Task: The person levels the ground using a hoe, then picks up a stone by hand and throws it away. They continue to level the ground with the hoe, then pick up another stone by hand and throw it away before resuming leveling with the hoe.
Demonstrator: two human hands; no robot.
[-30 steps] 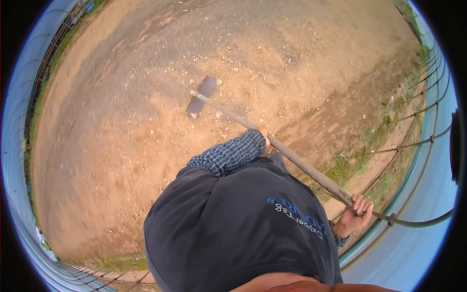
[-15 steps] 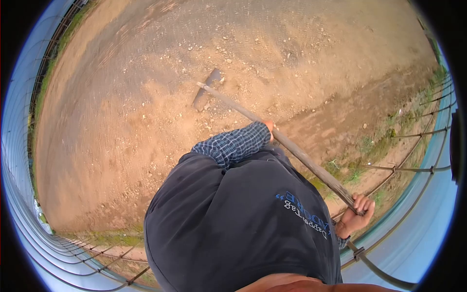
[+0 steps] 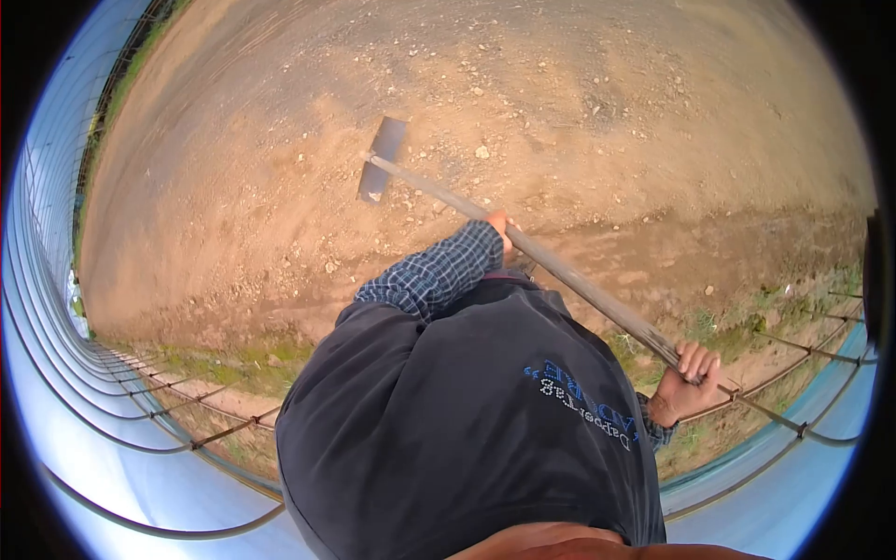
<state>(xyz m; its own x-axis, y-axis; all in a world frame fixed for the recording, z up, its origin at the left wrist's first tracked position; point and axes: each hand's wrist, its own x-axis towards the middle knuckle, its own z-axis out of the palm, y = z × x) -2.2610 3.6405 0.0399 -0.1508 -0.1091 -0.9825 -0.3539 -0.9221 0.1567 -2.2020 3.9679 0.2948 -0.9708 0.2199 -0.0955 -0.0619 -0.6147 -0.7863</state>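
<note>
A long wooden handle [image 3: 597,297] runs diagonally from the right side of my body to a flat, rectangular metal blade [image 3: 385,154]. My left hand [image 3: 504,230], in a checked sleeve, is closed around the middle part of this handle. Near the handle's end, my right hand [image 3: 687,381] grips it beside my dark shirt [image 3: 467,420]. The blade is over the stony soil; whether it touches the ground I cannot tell. Part of my left hand's fingers is hidden behind the handle.
Brown soil [image 3: 224,224] with scattered small stones spreads ahead. Green weeds [image 3: 271,369] grow along its edge. Curved metal bars [image 3: 775,341] and bluish translucent sheeting [image 3: 140,467] stand at both sides and near my body.
The blade has shifted up and left in the view, and more of its flat face shows. My left hand has moved slightly left and up. The view of the ground and bars has turned.
</note>
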